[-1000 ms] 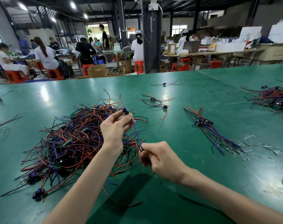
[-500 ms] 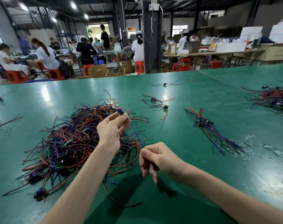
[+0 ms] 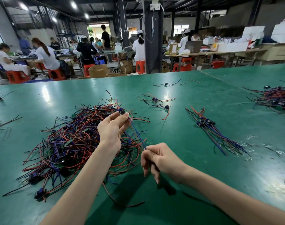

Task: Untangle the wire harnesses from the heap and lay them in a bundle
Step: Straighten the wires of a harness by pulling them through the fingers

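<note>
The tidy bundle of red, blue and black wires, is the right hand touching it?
Apart. The head view shows bare green table between the right hand and the tidy bundle of red, blue and black wires.

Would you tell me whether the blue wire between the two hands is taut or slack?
Taut: the blue wire runs straight from the left hand, which pinches its connector, down to the grip of the right hand.

near: green table point(image 3: 211, 101) | far centre: dark pillar point(image 3: 153, 46) | far left: people point(image 3: 47, 57) seated on red stools point(image 3: 16, 76) | far right: long bench point(image 3: 203, 53) with white boxes point(image 3: 236, 46) | floor: cardboard boxes point(image 3: 98, 71) | ceiling: dark, bright lamps point(image 3: 73, 4)
</note>
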